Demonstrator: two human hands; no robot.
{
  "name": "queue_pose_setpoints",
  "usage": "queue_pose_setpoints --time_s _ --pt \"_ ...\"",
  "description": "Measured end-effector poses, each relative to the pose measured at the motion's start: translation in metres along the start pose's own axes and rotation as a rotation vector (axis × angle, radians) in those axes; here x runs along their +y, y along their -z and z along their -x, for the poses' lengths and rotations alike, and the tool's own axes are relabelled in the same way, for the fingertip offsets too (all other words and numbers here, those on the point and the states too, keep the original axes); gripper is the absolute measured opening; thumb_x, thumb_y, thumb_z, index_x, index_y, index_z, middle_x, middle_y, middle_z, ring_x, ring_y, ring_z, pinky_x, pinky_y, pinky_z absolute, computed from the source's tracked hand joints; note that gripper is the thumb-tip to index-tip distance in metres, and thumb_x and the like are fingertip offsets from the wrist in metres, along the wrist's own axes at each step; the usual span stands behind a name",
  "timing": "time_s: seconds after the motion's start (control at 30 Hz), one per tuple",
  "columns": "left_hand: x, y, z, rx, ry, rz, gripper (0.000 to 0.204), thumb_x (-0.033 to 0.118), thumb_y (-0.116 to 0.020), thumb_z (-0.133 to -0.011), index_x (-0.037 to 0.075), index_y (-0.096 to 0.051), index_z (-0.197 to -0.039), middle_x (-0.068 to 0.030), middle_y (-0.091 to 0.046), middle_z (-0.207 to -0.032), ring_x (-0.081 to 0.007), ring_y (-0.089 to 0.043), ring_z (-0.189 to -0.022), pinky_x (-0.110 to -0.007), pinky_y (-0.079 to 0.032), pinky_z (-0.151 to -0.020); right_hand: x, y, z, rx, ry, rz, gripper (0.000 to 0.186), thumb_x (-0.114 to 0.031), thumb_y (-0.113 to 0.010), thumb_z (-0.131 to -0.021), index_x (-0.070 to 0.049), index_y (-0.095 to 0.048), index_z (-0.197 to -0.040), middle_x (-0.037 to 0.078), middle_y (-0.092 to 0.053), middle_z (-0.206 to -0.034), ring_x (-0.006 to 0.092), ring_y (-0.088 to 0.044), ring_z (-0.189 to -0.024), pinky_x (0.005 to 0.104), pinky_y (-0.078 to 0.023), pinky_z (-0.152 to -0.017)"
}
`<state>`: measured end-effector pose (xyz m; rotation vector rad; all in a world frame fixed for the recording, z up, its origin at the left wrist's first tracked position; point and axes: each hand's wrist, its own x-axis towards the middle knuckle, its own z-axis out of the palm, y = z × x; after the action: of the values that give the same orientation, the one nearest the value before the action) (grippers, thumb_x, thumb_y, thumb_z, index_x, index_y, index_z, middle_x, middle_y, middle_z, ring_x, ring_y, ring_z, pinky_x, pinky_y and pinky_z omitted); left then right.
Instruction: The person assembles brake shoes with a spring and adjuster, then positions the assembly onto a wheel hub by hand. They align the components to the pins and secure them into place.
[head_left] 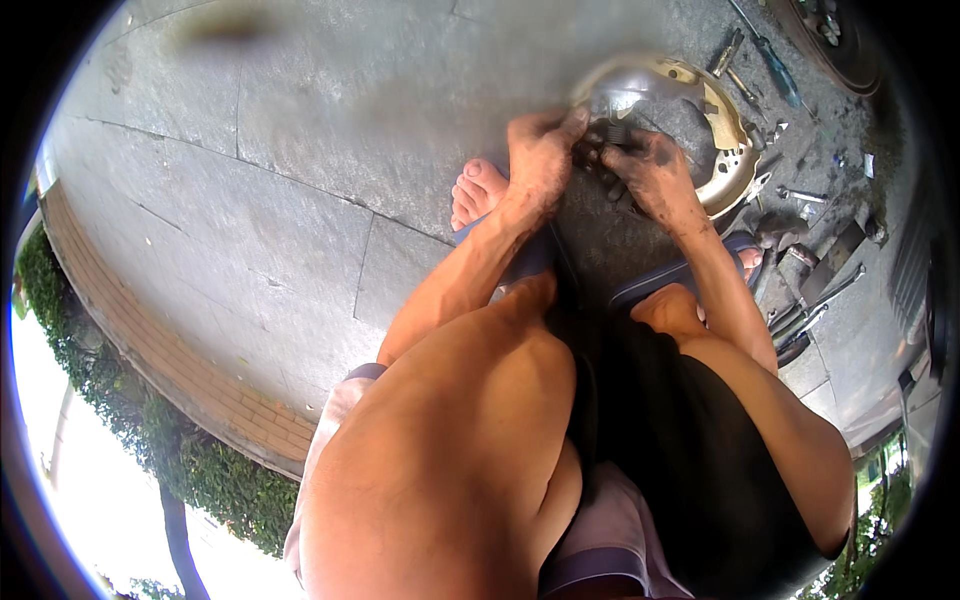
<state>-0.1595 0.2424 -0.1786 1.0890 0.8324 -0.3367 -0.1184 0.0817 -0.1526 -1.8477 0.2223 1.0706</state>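
Both grimy hands meet over a small dark metal part (600,150), greasy and partly hidden by my fingers. My left hand (540,155) has its fingers closed on it, thumb pointing up. My right hand (650,165) is curled round its right side. Just behind and to the right of them lies a round metal backing plate (738,175) with a pale brass-coloured rim and holes. I cannot make out exactly what the small part is.
Loose tools, including a blue-handled screwdriver (780,70), wrenches (800,195) and scraps, lie along the right. A dark wheel (840,55) is at the upper right. My sandalled feet (480,195) flank my hands on grey paving (290,220). A brick border (200,370) and hedge (110,390) curve at left.
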Motion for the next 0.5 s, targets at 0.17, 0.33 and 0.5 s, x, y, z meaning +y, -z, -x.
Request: queue_pose_setpoints --time_s 0.17,0.33,0.5 --pt "-0.005 0.004 -0.009 0.013 -0.107 -0.175 0.029 0.019 -0.067 -0.097 -0.009 -0.071 -0.092 -0.0061 -0.067 -0.076 -0.0126 -0.053 -0.068 -0.031 -0.044 -0.062 0.012 -0.003 -0.005 -0.018 0.013 -0.011 0.029 -0.023 -0.068 -0.091 0.006 -0.070 -0.096 0.013 -0.071 -0.074 0.0188 -0.069 -0.060 0.0334 -0.054 -0.060" --pt "-0.002 0.015 -0.013 -0.019 -0.154 -0.475 0.030 0.024 -0.068 -0.097 -0.005 -0.072 -0.092 -0.0061 -0.066 -0.075 -0.0112 -0.049 -0.067 -0.032 -0.044 -0.062 -0.004 -0.004 0.001 -0.103 -0.116 -0.060 0.026 -0.019 -0.067 -0.092 0.006 -0.070 -0.094 0.012 -0.072 -0.075 0.0194 -0.070 -0.061 0.0335 -0.055 -0.061" --pt "0.009 0.014 -0.003 -0.114 -0.224 -0.615 0.031 0.027 -0.075 -0.093 -0.003 -0.073 -0.100 -0.0070 -0.074 -0.085 -0.0114 -0.062 -0.073 -0.028 -0.050 -0.068 -0.003 -0.002 -0.002 -0.139 -0.065 -0.002 0.027 -0.020 -0.067 -0.091 0.006 -0.070 -0.098 0.012 -0.073 -0.079 0.0192 -0.070 -0.063 0.0335 -0.055 -0.061"
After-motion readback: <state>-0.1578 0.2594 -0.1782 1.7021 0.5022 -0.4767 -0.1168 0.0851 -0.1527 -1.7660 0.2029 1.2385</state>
